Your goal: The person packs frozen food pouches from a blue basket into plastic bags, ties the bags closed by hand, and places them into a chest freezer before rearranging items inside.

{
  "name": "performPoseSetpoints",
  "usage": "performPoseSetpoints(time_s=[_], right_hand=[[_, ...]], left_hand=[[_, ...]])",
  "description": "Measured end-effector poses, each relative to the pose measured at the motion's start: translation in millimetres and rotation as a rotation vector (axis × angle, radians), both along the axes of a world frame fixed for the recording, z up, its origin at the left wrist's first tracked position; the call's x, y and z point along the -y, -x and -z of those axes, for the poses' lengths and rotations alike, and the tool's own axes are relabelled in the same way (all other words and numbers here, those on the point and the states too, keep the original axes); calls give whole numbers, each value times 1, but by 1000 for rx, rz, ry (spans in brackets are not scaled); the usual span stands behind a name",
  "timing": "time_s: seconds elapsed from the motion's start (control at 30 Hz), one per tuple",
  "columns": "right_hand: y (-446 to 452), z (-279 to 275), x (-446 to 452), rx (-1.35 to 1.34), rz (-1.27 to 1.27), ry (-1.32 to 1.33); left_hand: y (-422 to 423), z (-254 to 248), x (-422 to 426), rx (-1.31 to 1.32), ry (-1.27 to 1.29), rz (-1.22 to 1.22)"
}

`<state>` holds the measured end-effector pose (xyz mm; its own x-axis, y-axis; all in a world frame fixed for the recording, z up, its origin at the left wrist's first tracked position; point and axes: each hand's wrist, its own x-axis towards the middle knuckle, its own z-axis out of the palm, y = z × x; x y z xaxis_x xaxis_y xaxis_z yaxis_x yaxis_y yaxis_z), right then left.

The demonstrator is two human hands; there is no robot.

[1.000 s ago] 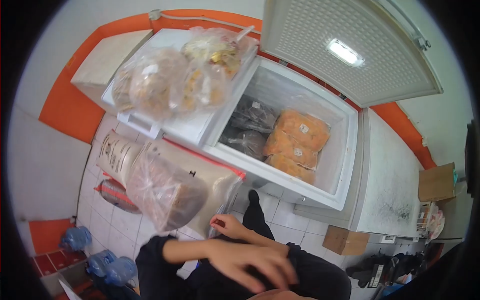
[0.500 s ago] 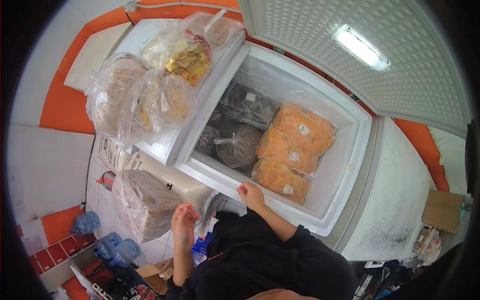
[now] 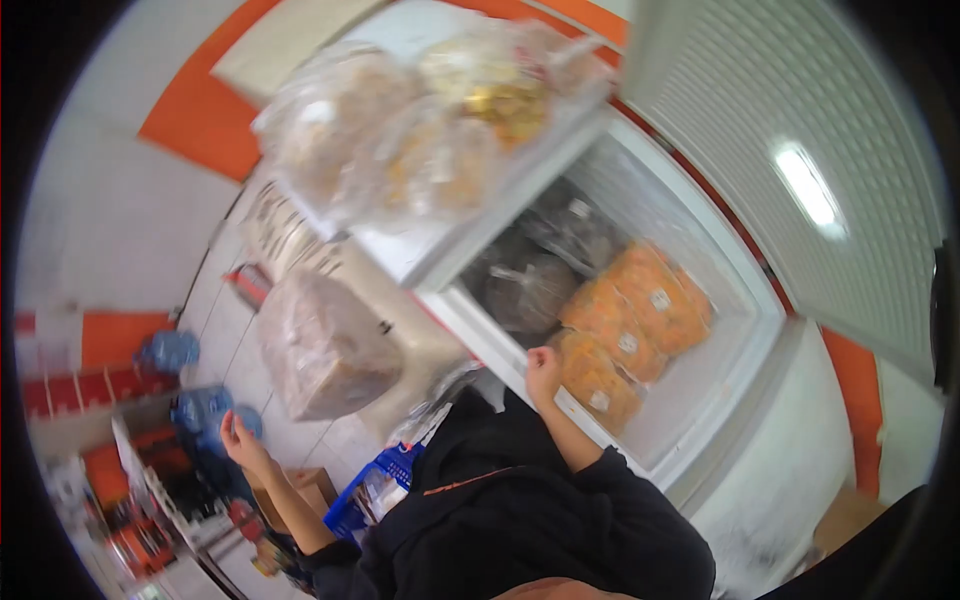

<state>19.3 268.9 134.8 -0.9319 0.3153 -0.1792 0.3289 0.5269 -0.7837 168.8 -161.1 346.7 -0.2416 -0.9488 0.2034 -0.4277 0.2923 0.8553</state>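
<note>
My right hand [image 3: 543, 376] is at the near rim of an open chest freezer [image 3: 487, 352], its fingers curled with nothing visible in them; I cannot tell whether it touches the rim. Inside the freezer lie several labelled bags of orange food [image 3: 655, 300] and some dark bags [image 3: 528, 290]. Out to the left, my left hand [image 3: 243, 443] hangs in the air with fingers apart and holds nothing. Nearest to it are blue water jugs [image 3: 205, 412] and a large block-shaped plastic-wrapped bundle [image 3: 320, 345].
The freezer lid [image 3: 770, 130] stands raised at the right. Clear bags of food [image 3: 340, 120] sit on a white surface at the upper left. Below are large sacks [image 3: 300, 235], a blue basket [image 3: 350, 505] and a cardboard box [image 3: 310, 488].
My left hand has swung out left and down, away from my body. My right hand stays near the freezer rim. The view has turned left, so the freezer appears further right and tilted.
</note>
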Motion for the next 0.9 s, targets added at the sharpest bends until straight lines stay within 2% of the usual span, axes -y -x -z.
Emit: performPoseSetpoints(time_s=[0.07, 0.17, 0.23, 0.3, 0.37, 0.4, 0.47, 0.5, 0.57, 0.6, 0.67, 0.7, 0.8, 0.87, 0.9], right_hand=[[26, -7, 46, -202, 8, 264], [42, -98, 151, -351, -420, 495], [41, -127, 223, -522, -735, 440], [32, -155, 286, -649, -959, 301], [22, -153, 345, -536, -1073, 81], [19, -152, 368, -540, -1077, 71], [15, -146, 407, -255, -1048, -462], [17, -140, 424, -259, -1048, -472], [19, -125, 448, -23, -1019, -506], [21, -122, 452, -16, -1018, -516], [23, -125, 449, 120, -944, -350], [18, -123, 446, 125, -936, -357], [13, -127, 436, 48, -698, -341], [18, -175, 411, 371, -1022, -180], [23, -169, 414, 366, -1012, -188]], left_hand=[[-46, 5, 30, 1, 66, -62], [-86, -7, 32, -11, 146, -225], [-108, -5, 35, 153, 362, -143], [-128, -11, 29, 120, 316, -138], [-148, -18, 22, 105, 203, -134], [-167, -9, 26, 98, 196, -136], [-203, 11, 32, 278, 234, -143], [-213, 18, 31, 270, 227, -143], [-221, 17, 15, 224, 142, -156], [-230, 25, 16, 226, 131, -153], [-240, 39, 18, 333, 145, -119], [-244, 45, 19, 304, 110, -87], [-243, 45, 22, 283, 73, -16], [-244, 52, 21, 239, 87, 7], [-243, 56, 20, 205, 107, 27]])
